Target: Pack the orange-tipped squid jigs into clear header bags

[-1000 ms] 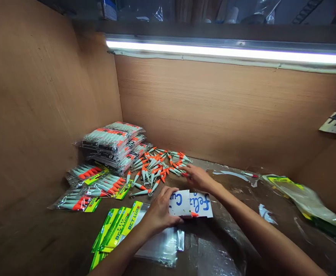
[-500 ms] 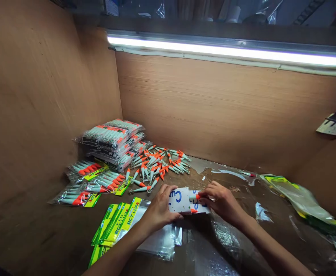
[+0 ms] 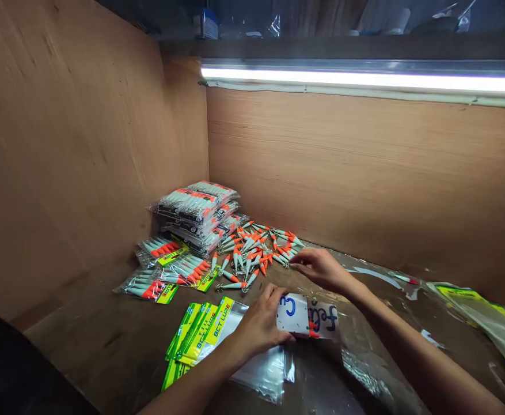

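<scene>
Nearest, a sheaf of empty bags (image 3: 200, 337) with yellow-green headers is seen lying on the worktop (image 3: 105, 346), just left of the left wrist. Beside it, a white card (image 3: 319, 317) with blue lettering is gripped at its left end by the left hand (image 3: 261, 325): the fingers (image 3: 276, 293) are curled over the card's top edge and the thumb is pressed against its near side. Orange tips are seen at the card's lower edge. Past the card, the right hand (image 3: 319, 268) is stretched to the near right edge of a heap of loose lures (image 3: 256, 248), pale-bodied with orange ends. Its fingers (image 3: 297, 262) are drawn together at the heap, but whether a lure is pinched cannot be told. Left of the heap, filled bags (image 3: 166, 268) are laid flat, and behind them more are piled in a stack (image 3: 196, 207) in the corner. Far right, a crumpled bag (image 3: 485, 311) is seen on the worktop. Farthest back, a plywood wall (image 3: 342, 173) is lit from above by a lamp (image 3: 364, 78).
</scene>
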A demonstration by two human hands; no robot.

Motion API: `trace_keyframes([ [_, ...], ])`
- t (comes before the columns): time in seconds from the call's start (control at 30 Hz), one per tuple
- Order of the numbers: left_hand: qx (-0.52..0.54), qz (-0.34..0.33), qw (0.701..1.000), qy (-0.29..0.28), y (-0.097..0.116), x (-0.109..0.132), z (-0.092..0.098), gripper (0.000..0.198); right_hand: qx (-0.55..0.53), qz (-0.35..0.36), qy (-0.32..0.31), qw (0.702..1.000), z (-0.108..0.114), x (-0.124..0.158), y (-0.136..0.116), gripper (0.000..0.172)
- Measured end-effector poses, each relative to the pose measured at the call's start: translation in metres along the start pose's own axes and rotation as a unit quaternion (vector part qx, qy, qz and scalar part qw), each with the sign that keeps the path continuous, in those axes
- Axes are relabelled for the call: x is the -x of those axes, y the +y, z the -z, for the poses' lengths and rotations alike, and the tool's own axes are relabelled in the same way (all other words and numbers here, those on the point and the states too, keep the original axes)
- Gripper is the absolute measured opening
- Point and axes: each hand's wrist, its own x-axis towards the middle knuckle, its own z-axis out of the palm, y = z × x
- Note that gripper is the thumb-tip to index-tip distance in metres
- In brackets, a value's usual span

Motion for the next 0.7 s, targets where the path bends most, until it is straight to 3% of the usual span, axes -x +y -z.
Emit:
trace_keyframes([
  [0.17, -0.046, 0.01, 0.999, -0.024, 0.004, 0.004, -0.001, 0.098, 0.098, 0.072, -0.044, 0.992, -0.047, -0.085, -0.006, 0.017],
  [0.3, -0.07, 0.012, 0.997, -0.027, 0.007, 0.005, 0.0, 0.097, 0.132, 0.12, -0.078, 0.981, -0.07, -0.121, -0.013, 0.026],
  [0.5, -0.078, 0.01, 0.996, -0.031, 0.008, 0.007, 0.001, 0.101, 0.162, 0.143, -0.124, 0.969, -0.076, -0.137, -0.012, 0.024],
  [0.7, -0.071, -0.003, 0.997, -0.034, 0.011, 0.008, 0.005, 0.099, 0.157, 0.14, -0.133, 0.969, -0.052, -0.114, -0.01, 0.015],
])
